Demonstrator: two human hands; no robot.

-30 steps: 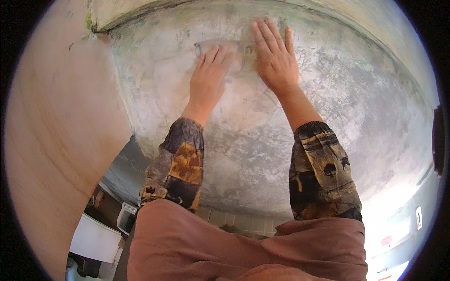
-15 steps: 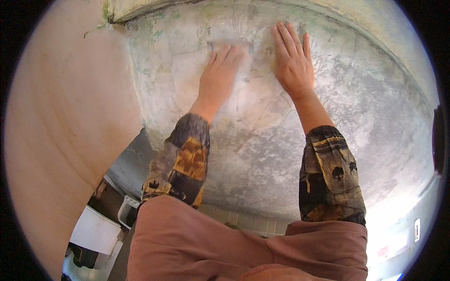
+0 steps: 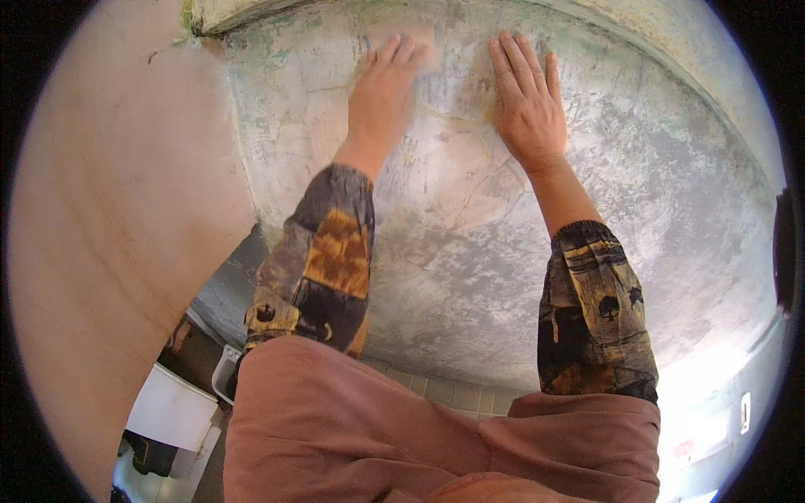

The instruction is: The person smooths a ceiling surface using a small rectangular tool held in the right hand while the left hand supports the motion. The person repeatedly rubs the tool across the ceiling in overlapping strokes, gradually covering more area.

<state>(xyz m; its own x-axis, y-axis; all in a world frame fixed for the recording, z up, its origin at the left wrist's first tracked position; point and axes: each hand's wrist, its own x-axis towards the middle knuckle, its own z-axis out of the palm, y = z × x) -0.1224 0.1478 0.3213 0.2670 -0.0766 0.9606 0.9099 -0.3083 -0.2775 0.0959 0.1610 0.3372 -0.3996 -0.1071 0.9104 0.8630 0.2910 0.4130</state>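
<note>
My left hand [image 3: 381, 96] presses a small, flat, pale-brown sheet [image 3: 426, 46], which looks like sandpaper, against a rough grey wall [image 3: 470, 243]. Motion blurs the sheet and the fingertips, and the hand covers much of the sheet. To the right, my right hand [image 3: 530, 109] lies flat on the same wall with nothing in it, its fingers stretched upward. The wall surface around both hands is mottled white and grey, with greenish stains toward the top.
A ledge [image 3: 251, 15] runs along the wall's top. On the left rises a smooth beige wall [image 3: 109, 193]. Below it are a white box-like object [image 3: 172, 407] and a grey plastic container [image 3: 225, 373]. Floor tiles [image 3: 444, 392] show beneath the wall, and bright light comes from the lower right.
My left hand has slid upward and slightly left along the wall, taking the sheet with it. My right hand stays nearly in place.
</note>
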